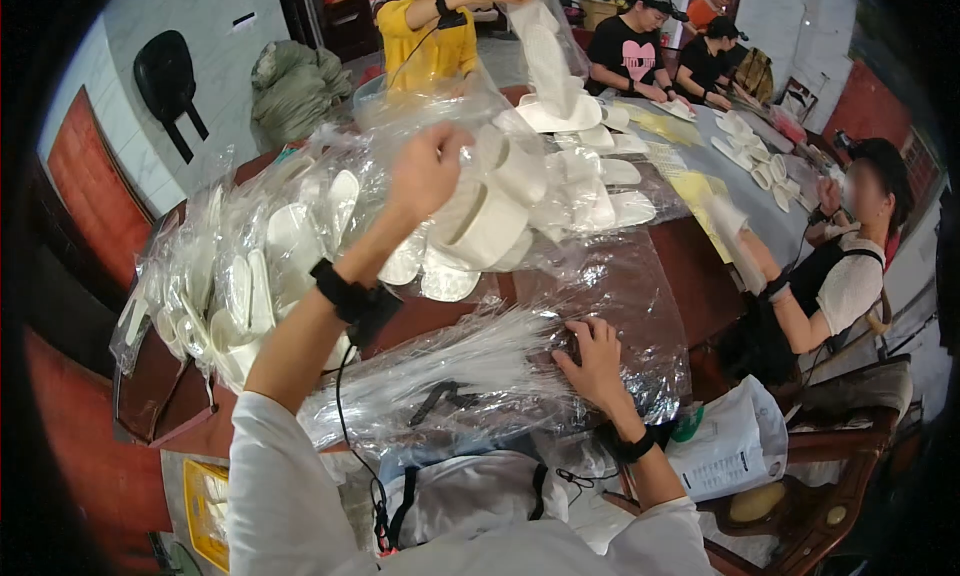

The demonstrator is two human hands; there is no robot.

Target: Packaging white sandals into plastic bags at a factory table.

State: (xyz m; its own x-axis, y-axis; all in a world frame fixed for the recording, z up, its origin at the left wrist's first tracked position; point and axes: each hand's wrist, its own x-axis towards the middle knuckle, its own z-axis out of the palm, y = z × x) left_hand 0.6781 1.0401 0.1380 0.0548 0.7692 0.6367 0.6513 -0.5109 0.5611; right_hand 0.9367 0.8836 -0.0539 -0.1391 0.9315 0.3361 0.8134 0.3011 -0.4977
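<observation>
Dark red bench point(700, 266) carries white slippers point(600, 191) and clear plastic bags. Left hand point(428, 171) is raised, gripping a clear bag of slippers point(490, 211) above the bench. Right hand point(592, 356) lies flat, fingers spread, on the stack of empty bags point(470, 371).

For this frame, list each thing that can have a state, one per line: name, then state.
left hand: raised, gripping a clear bag
clear bag: lifted, open, white slippers inside
white slippers: bunched in the bag
right hand: flat, pressing on the stack of clear bags
stack of clear bags: lying flat on the table, empty
bagged slippers: piled at the left
</observation>
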